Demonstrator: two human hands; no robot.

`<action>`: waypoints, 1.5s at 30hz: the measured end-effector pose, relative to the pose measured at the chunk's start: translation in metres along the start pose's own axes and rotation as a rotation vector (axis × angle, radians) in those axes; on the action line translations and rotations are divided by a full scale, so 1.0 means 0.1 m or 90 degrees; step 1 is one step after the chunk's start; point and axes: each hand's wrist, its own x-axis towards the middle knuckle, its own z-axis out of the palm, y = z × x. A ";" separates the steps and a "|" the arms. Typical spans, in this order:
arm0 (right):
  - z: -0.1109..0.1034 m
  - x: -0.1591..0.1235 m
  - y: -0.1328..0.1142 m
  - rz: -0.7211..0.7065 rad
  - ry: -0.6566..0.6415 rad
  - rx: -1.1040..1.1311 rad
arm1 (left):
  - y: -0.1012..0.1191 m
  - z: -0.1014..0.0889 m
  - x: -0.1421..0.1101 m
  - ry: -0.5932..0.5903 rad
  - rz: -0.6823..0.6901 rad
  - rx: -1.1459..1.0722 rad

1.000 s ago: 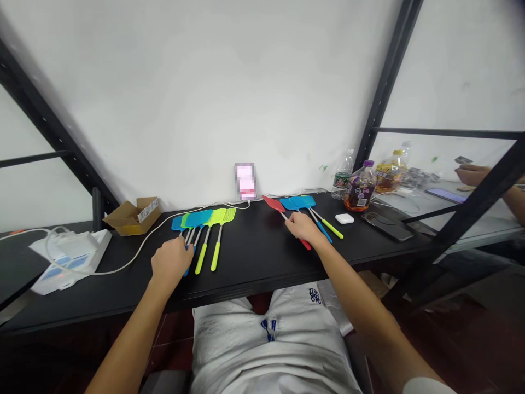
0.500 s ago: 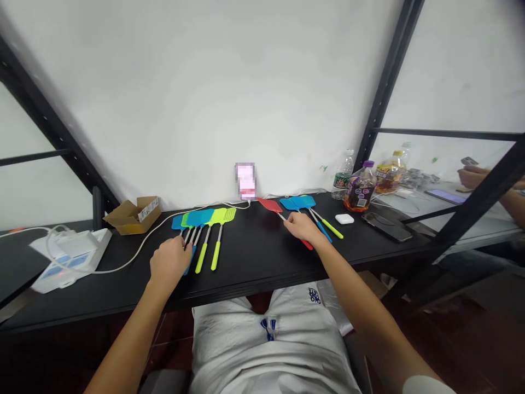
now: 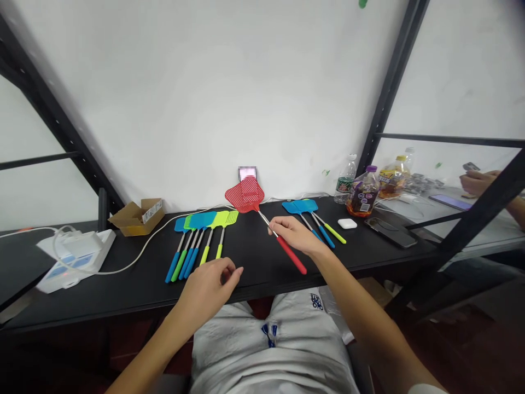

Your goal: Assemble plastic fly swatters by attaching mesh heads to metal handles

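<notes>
My right hand [image 3: 293, 232] grips a red fly swatter [image 3: 246, 196] by its metal shaft, just above the red handle. The swatter is raised off the desk, tilted, with its mesh head in front of the phone [image 3: 248, 172]. My left hand [image 3: 211, 287] hovers over the desk's front edge, loosely curled, thumb apart from the fingers, with nothing in it. Just beyond it lies a row of several blue, green and yellow-green fly swatters [image 3: 202, 220], handles toward me; my hand hides some handle ends. To the right lie blue and yellow-green swatters [image 3: 305, 206], overlapping.
An open cardboard box [image 3: 137, 221] and a white power strip [image 3: 76, 260] with cables stand at the left. On the right are two bottles [image 3: 363, 191], a white earbud case [image 3: 347, 224] and a dark phone [image 3: 389, 232]. Another person's hand [image 3: 479, 182] shows beyond the black frame.
My right hand has lifted the red fly swatter off the desk and swung its head left, turning the face toward me. My left hand has left the swatter row, moving right and nearer me.
</notes>
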 end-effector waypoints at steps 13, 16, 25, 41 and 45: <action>0.22 -0.09 -0.17 -0.001 -0.199 0.152 | 0.13 0.13 -0.09 -0.057 0.058 -0.270; 0.20 -0.08 -0.17 -0.009 -0.188 0.161 | 0.10 0.17 -0.06 -0.046 0.070 -0.306; 0.02 -0.06 -0.11 -0.067 -0.136 0.115 | 0.03 0.20 -0.01 -0.057 0.064 -0.307; 0.08 0.01 -0.07 -0.025 0.100 0.153 | 0.00 0.22 0.05 -0.071 0.046 -0.295; 0.13 0.02 -0.07 -0.053 0.154 0.142 | -0.01 0.21 0.05 -0.143 0.038 -0.399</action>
